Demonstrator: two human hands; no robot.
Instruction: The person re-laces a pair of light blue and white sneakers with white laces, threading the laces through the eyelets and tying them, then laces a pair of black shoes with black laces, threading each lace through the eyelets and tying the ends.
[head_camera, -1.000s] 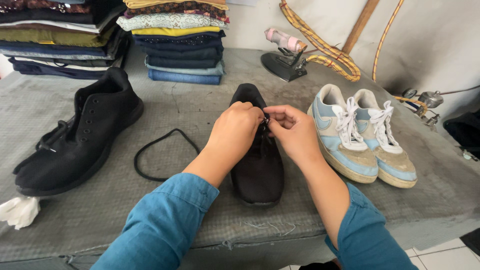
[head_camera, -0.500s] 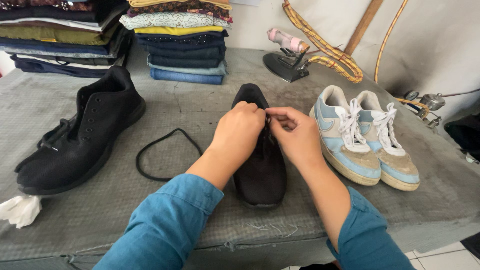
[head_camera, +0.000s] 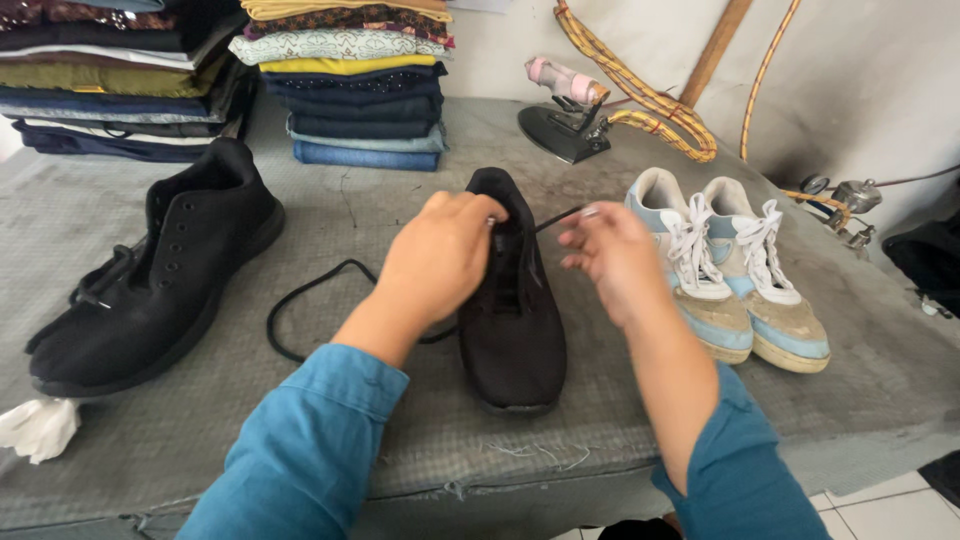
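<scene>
A black shoe (head_camera: 515, 330) lies in the middle of the grey cloth-covered table (head_camera: 380, 430), toe toward me. My left hand (head_camera: 440, 255) rests on its left side near the eyelets, fingers curled against the shoe. My right hand (head_camera: 610, 255) is just right of the shoe, pinching the end of a black shoelace (head_camera: 555, 218) that runs taut from the eyelets. The rest of the black lace (head_camera: 300, 300) loops on the cloth to the left of the shoe.
A second black shoe (head_camera: 150, 285) lies at the left, a white wad (head_camera: 40, 428) near its toe. A pair of white and light blue sneakers (head_camera: 730, 265) stands at the right. Folded clothes (head_camera: 340, 80) are stacked at the back, beside an iron (head_camera: 565, 115) and braided hose (head_camera: 640, 95).
My right hand has moved away to the right from my left hand, drawing the lace end out taut. The left hand stays on the shoe.
</scene>
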